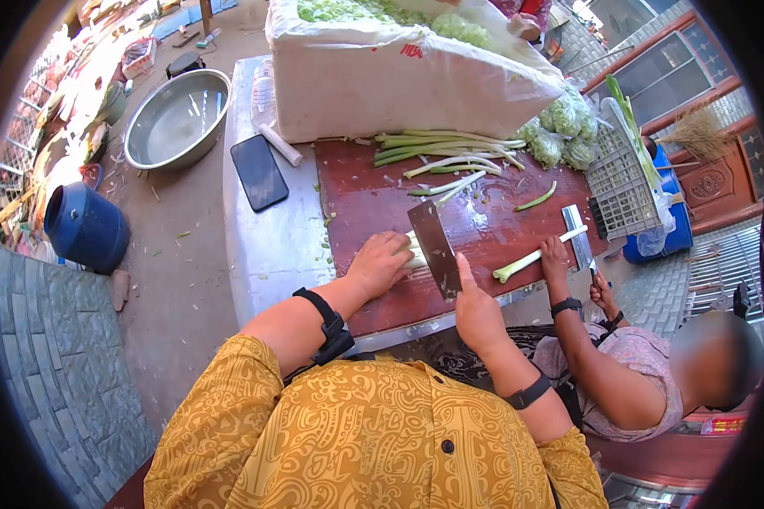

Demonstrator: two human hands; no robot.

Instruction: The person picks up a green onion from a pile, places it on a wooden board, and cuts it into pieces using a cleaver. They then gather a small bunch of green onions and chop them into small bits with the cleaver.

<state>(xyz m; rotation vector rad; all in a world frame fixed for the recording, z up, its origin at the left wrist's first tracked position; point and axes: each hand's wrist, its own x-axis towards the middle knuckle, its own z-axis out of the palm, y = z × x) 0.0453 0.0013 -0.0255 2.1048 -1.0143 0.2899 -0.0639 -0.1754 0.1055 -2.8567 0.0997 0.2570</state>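
Observation:
My right hand (479,312) grips a cleaver (435,248), its broad blade upright over the dark red board (356,204). The index finger lies along the blade. My left hand (381,264) is closed on pale green onion stalks (415,252) just left of the blade; the blade hides part of them. Beyond the cleaver lies a pile of green onions (437,146), with a loose green piece (536,197) to its right.
At the right, a co-worker's hand (555,259) holds a green onion (525,265) beside another cleaver (579,236). A white foam box (399,93) of chopped greens stands behind. Nearby are a phone (260,173), a grey crate (626,178), a metal basin (178,119) and a blue bucket (89,227).

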